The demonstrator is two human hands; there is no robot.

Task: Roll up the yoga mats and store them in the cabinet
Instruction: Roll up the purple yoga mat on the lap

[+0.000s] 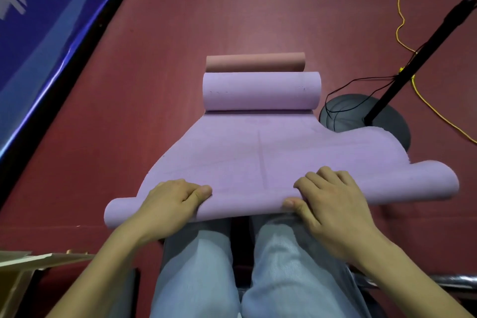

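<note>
A lilac yoga mat (271, 152) stretches away from me over the dark red floor. Its far end is curled into a thick roll (262, 90). The near end bends into a small roll above my knees. My left hand (173, 204) grips that near roll left of centre, fingers curled over it and the thumb on top. My right hand (333, 201) grips it right of centre the same way. Just behind the lilac roll lies a rolled salmon-pink mat (255, 62).
A black fan stand (418, 59) leans over its round base (361, 116) at the mat's right edge, with black and yellow cables around it. A blue banner (38, 41) runs along the left. Cardboard pieces (31, 263) lie at the lower left. My jeans-clad legs fill the bottom.
</note>
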